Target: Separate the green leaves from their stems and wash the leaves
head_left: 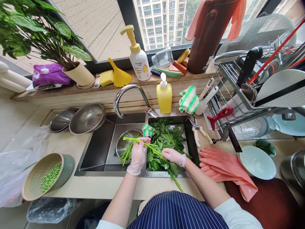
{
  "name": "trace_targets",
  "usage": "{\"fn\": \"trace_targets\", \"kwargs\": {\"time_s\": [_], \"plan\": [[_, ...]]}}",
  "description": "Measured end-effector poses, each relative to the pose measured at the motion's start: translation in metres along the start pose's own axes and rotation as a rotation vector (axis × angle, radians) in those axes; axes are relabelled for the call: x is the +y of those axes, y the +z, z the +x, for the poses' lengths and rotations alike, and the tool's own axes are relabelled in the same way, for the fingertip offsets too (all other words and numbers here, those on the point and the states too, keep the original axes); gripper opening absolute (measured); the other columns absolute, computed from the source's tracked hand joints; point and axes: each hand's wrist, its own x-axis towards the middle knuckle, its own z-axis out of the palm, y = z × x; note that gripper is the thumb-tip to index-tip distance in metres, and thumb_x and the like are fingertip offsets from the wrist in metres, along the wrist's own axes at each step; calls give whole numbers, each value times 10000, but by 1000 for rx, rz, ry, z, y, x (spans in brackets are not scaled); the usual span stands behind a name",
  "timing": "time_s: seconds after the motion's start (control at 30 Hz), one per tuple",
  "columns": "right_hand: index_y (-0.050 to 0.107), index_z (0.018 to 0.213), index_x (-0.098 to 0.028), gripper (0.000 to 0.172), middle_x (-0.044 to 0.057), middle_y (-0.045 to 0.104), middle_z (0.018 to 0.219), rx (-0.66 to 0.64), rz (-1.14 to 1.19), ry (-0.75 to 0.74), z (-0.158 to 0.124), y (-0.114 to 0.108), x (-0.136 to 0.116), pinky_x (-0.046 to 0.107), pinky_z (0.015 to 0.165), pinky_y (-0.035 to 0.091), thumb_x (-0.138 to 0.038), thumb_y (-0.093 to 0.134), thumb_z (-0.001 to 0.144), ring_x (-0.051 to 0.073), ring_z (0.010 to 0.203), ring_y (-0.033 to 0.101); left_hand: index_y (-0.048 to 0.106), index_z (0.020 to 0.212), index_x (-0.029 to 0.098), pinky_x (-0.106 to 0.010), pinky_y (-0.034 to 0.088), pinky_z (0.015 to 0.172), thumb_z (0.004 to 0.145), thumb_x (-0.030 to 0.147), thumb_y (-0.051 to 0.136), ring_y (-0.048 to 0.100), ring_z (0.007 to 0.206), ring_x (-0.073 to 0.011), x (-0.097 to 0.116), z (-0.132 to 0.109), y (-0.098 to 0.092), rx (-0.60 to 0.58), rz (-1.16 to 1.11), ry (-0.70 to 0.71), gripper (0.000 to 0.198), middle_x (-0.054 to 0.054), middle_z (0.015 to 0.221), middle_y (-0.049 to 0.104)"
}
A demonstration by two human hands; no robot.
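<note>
My left hand (138, 156), in a thin clear glove, is closed around a long green vegetable stalk (152, 148) that runs from upper left down to lower right over the sink. My right hand (173, 156), also gloved, grips the same stalk lower down. Beneath both hands a sink basket (189, 133) holds a heap of leafy greens (166, 136). To the left, a steel bowl (124, 141) in the sink (97, 152) holds several trimmed green stems (126, 154).
A curved tap (130, 95) and a yellow soap bottle (164, 95) stand behind the sink. Steel bowls (81, 119) sit at left, and a colander of green peas (47, 176) near the counter edge. Pink rubber gloves (226, 168), a plate (257, 162) and a dish rack (250, 89) are at right.
</note>
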Motion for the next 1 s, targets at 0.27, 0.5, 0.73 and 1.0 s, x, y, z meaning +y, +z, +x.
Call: {"fn": "trace_targets", "kwargs": {"time_s": [0.27, 0.5, 0.73, 1.0], "plan": [[515, 741, -179, 208, -4, 506, 661, 340, 216, 174, 15, 5, 18, 236, 568, 370, -330, 393, 816, 120, 594, 445, 586, 825, 173, -342, 469, 842, 815, 349, 585, 622, 908, -192, -5, -9, 1, 15, 66, 48, 176, -60, 905, 658], [542, 791, -186, 250, 35, 587, 785, 369, 240, 160, 8, 1, 16, 263, 645, 411, -362, 377, 856, 142, 689, 526, 552, 808, 186, -369, 480, 826, 729, 324, 674, 631, 851, -182, 5, 4, 5, 171, 7, 63, 201, -21, 839, 652], [545, 816, -212, 248, -7, 582, 674, 255, -124, 122, 1, 27, -6, 236, 575, 310, -356, 360, 898, 128, 594, 487, 577, 801, 166, -255, 460, 748, 720, 290, 671, 625, 863, -146, -16, -1, 8, 262, 46, -39, 176, -28, 881, 655], [509, 752, -222, 226, -1, 519, 658, 322, -357, 163, 12, 19, -22, 258, 538, 215, -323, 353, 881, 134, 562, 394, 572, 821, 183, -294, 469, 790, 767, 288, 635, 618, 886, -153, -15, -19, -3, 209, -45, -18, 133, -23, 878, 653]]}}
